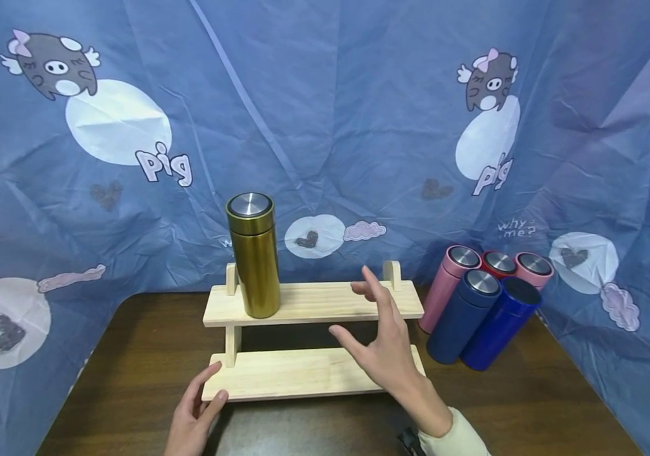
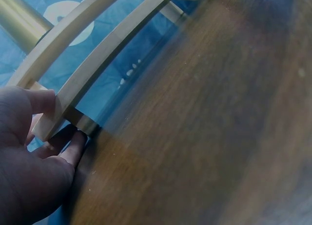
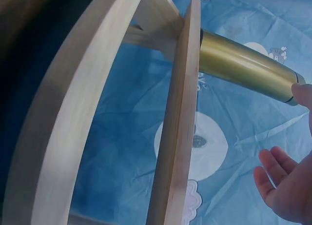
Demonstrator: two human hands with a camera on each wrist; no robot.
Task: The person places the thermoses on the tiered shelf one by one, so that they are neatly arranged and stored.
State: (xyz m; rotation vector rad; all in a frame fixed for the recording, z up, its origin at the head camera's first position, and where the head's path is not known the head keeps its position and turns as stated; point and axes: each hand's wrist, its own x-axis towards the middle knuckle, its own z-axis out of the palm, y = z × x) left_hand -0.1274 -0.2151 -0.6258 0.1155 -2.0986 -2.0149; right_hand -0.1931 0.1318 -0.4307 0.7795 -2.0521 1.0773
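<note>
A two-tier wooden rack (image 1: 285, 375) stands on the table. One gold thermos bottle (image 1: 259, 269) is upright near the left end of its upper shelf (image 1: 313, 304). My left hand (image 1: 189, 415) grips the left end of the lower shelf. In the left wrist view, its thumb (image 2: 43, 101) lies against the board and other fingers reach beneath. My right hand (image 1: 384, 345) is held in front of the rack's right half, thumb and fingers spread apart with nothing between them. The right wrist view has its fingers (image 3: 275, 166) away from the gold bottle.
Right of the rack stand several more thermos bottles: a pink one (image 1: 438, 297), a dark blue one (image 1: 457, 326), a bright blue one (image 1: 493, 335), a red one (image 1: 498, 261) and another pink one (image 1: 535, 266). A blue patterned cloth (image 1: 302, 95) hangs behind the brown table (image 1: 131, 380).
</note>
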